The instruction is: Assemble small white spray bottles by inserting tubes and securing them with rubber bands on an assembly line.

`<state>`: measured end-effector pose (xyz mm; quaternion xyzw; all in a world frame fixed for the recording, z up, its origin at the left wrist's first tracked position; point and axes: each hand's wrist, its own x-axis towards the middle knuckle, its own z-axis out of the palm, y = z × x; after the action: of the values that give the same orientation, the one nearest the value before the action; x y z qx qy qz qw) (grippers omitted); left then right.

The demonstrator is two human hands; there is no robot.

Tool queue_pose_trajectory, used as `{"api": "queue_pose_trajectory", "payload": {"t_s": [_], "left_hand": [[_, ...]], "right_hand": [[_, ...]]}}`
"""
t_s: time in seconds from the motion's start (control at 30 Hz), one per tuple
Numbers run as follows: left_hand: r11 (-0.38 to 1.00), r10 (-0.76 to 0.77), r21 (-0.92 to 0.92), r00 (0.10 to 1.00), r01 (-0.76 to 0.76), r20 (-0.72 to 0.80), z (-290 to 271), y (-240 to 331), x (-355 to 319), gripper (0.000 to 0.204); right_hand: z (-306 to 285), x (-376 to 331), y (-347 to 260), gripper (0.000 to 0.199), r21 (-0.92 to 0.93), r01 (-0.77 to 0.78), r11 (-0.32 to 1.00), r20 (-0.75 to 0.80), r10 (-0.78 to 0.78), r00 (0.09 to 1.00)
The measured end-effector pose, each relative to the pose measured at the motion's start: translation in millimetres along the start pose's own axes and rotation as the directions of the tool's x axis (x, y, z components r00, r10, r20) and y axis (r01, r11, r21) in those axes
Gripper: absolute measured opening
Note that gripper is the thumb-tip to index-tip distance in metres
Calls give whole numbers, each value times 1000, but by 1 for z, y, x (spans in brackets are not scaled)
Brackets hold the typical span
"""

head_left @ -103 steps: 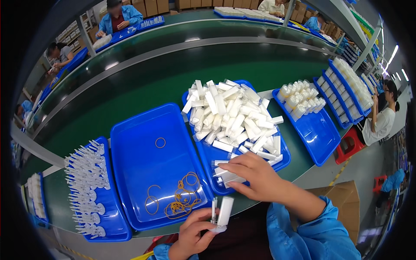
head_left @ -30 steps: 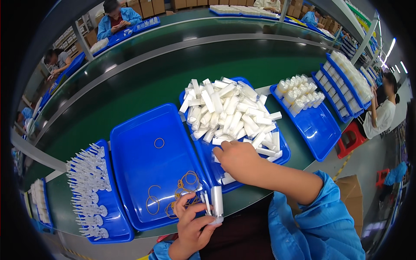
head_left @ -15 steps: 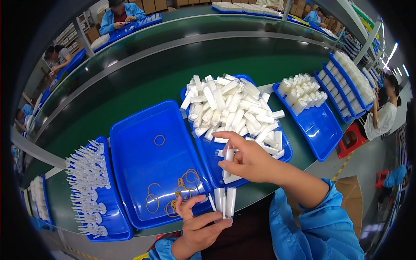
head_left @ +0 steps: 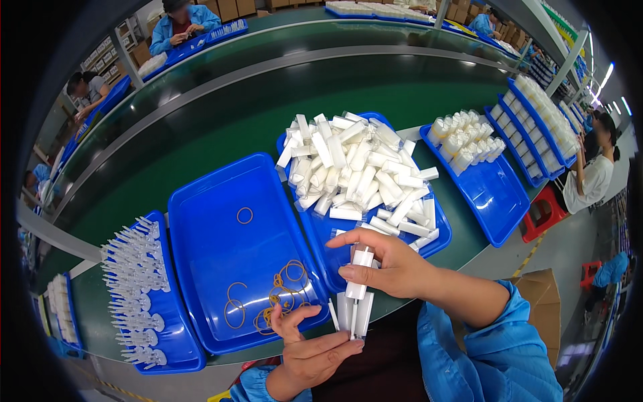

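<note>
My left hand (head_left: 315, 358) is closed around a small bundle of white oblong pieces in clear wrap (head_left: 364, 313), near the table's front edge. A thin white stick (head_left: 333, 315) leans at the bundle's left side. Just above it, my right hand (head_left: 395, 268) pinches one white oblong packet (head_left: 360, 273) between thumb and fingers. That packet's lower end is right over the bundle's top, in line with a thin pale rod (head_left: 355, 318); I cannot tell if they touch. A heap of similar white packets (head_left: 355, 167) fills much of the blue tray (head_left: 326, 258) beyond.
Left of the heap, a blue tray (head_left: 221, 214) has several tan rubber bands (head_left: 280, 288). Clear plastic pieces with thin stems (head_left: 137, 288) crowd another tray (head_left: 181, 342) at far left. At right are a tray of bundled packets (head_left: 495, 208) and stacked full trays (head_left: 542, 127). People work nearby.
My right hand has come down and nearer with its packet, from the heap's edge to just over the bundle. My left hand stays almost where it was, gripping the bundle.
</note>
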<state>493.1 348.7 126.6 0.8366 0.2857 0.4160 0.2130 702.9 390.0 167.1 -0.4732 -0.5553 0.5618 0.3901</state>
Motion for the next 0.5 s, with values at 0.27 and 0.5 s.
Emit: {"api": "queue_pose_trajectory", "payload": {"t_s": [0.27, 0.5], "left_hand": [[1000, -5, -29, 1000, 5, 10, -2, -2, -1, 19], [999, -15, -32, 998, 17, 57, -5, -6, 0, 18]], "right_hand": [[-5, -7, 3, 24, 187, -125, 974, 135, 100, 986], [-12, -18, -17, 12, -719, 330, 612, 209, -262, 942]]}}
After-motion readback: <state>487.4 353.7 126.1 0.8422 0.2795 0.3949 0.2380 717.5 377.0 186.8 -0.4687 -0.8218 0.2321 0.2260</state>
